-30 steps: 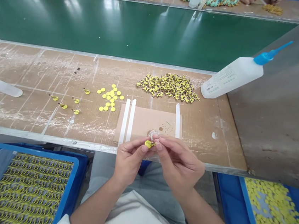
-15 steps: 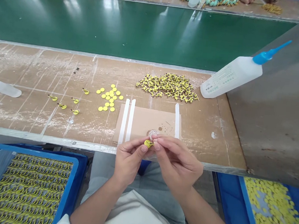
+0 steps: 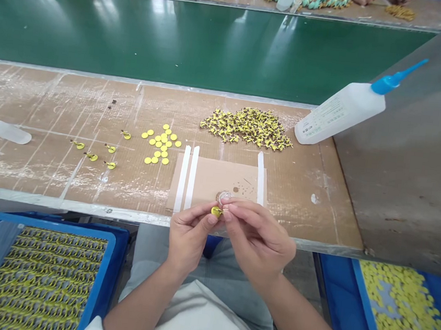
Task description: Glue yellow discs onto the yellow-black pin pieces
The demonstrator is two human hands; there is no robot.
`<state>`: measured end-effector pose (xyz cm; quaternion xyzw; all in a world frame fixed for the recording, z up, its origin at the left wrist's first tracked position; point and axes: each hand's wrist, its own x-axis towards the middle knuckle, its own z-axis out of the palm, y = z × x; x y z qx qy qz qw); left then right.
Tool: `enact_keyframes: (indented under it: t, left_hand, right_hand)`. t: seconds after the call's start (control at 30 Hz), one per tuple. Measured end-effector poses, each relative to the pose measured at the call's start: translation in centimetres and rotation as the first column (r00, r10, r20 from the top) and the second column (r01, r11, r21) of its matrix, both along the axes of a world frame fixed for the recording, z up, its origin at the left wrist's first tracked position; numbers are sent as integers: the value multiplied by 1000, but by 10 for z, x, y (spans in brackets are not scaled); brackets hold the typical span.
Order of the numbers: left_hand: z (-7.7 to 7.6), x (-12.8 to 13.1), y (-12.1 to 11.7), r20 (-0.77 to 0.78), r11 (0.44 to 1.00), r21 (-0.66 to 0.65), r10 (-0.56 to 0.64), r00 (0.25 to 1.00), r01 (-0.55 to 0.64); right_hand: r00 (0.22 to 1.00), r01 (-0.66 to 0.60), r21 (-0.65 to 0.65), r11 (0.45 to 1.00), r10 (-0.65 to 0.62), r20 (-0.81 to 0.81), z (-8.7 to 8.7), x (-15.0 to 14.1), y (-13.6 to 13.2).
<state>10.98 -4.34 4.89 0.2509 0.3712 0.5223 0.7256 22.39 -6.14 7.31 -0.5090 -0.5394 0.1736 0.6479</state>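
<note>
the left hand [image 3: 187,243] and right hand [image 3: 257,245] pinch a small yellow disc piece [image 3: 216,212] in closed fingers, just beside a clear round piece [image 3: 224,197] on a cardboard sheet [image 3: 213,182].

The left hand [image 3: 190,246] and right hand [image 3: 259,245] hold a yellow piece [image 3: 216,212] above cardboard [image 3: 219,180].

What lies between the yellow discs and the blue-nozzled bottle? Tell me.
A heap of yellow-and-dark parts lies between the discs and bottle, in the head view.

Glossy plastic squeeze bottle [image 3: 340,114], matt cardboard sheet [image 3: 219,180]
</note>
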Motion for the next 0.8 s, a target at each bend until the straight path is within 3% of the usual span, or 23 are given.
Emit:
enact_keyframes:
  t: [0.8]
  left_hand:
    - [-1,0,-4,-43,1000,-7,-2,999,2]
  right_hand:
    - [999,-9,-30,1000,8,-43,-1,1,-3]
